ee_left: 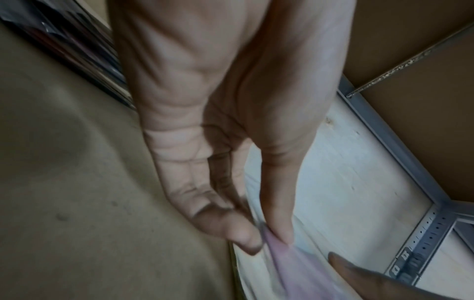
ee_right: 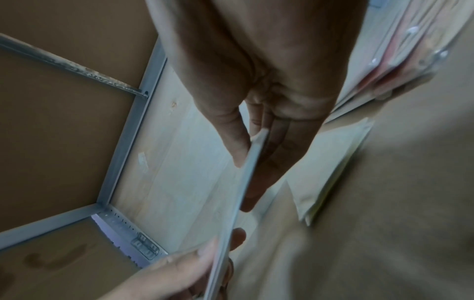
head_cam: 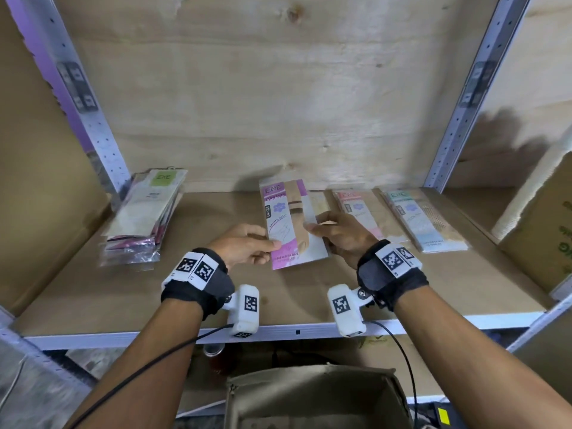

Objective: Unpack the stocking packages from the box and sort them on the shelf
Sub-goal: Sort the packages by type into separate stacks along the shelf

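Note:
A pink-and-white stocking package is held over the middle of the brown shelf board. My left hand pinches its lower left edge between thumb and fingers; the pink package corner shows below them. My right hand pinches its right edge, seen edge-on as the thin package between thumb and fingers. On the shelf lie a red-labelled package and a blue-labelled package to the right. A stack of packages with a green label on top sits at the left.
An open cardboard box stands below the shelf's front rail. Grey perforated uprights frame the bay on both sides. Another carton stands at the far right. A light wooden panel closes the back.

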Demonstrator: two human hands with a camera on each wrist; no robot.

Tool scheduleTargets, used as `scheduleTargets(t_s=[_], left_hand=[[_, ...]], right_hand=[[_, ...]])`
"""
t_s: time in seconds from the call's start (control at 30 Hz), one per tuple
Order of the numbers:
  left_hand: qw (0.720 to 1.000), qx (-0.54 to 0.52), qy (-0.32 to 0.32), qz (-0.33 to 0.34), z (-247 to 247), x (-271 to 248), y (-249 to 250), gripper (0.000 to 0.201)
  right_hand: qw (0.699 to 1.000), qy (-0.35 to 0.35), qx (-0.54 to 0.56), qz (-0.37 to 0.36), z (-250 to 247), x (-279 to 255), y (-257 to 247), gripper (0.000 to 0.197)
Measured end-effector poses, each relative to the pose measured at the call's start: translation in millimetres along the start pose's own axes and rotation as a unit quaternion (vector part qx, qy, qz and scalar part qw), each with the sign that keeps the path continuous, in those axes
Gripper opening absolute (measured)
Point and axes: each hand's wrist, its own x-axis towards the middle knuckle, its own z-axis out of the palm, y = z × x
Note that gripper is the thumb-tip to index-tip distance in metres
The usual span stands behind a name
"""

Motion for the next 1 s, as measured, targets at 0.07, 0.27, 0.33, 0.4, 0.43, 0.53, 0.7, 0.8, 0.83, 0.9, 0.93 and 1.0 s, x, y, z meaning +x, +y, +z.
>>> scheduleTargets(t_s=[0.07, 0.27, 0.33, 0.4, 0.43, 0.53, 0.7, 0.8, 0.83, 0.9, 0.93, 1.0], left_hand=[[1.000, 0.004, 0.025, 0.012, -2.3, 1.1, 1.9, 0.029], [0.997, -0.017, 0.060, 0.056, 18.3, 12.7, 24.1, 0.024], [0.996, -0.011, 0.057, 0.068, 37.4, 22.0, 37.8, 0.018], [0.996, 0.007, 0.053, 0.075, 60.6, 35.6, 52.6, 0.021], [0.996, 0.018, 0.050, 0.077, 73.7, 43.9, 60.0, 0.025], [0.995, 0.048, 0.044, 0.075, 116.4, 69.7, 81.3, 0.032], [0.991, 0.120, 0.029, 0.052, 185.9, 103.1, 106.7, 0.036], [0.990, 0.136, 0.031, 0.029, 221.8, 115.7, 114.6, 0.040], [0.990, 0.138, 0.032, 0.021, 232.4, 119.2, 116.5, 0.038], [0.987, 0.160, 0.030, 0.004, 250.1, 125.5, 119.4, 0.035], [0.984, 0.172, 0.034, -0.001, 257.4, 128.8, 120.0, 0.039], [0.980, 0.192, 0.041, -0.005, 268.7, 136.4, 120.4, 0.049]], right_hand=[[1.000, -0.006, -0.004, 0.004, 1.8, 4.6, -2.9, 0.017], [1.000, 0.018, 0.014, -0.019, -25.4, 4.4, -9.6, 0.031], [0.997, 0.070, -0.004, -0.037, -45.7, 4.1, -12.7, 0.034], [0.989, 0.135, -0.008, -0.051, -70.2, 4.5, -14.3, 0.036], [0.985, 0.163, -0.006, -0.056, -84.3, 5.2, -14.1, 0.039], [0.975, 0.209, -0.039, -0.064, -129.1, 4.7, -10.9, 0.038], [0.958, 0.257, -0.117, -0.045, -204.4, 0.8, 0.5, 0.039], [0.941, 0.293, -0.168, -0.029, -238.5, -2.3, 3.2, 0.037], [0.937, 0.299, -0.178, -0.027, -247.3, -2.2, 4.6, 0.036], [0.933, 0.306, -0.189, -0.026, -259.2, -2.4, 7.4, 0.035], [0.932, 0.307, -0.193, -0.023, -263.4, -2.7, 8.7, 0.035], [0.931, 0.304, -0.202, -0.008, -269.9, -3.1, 10.7, 0.037]])
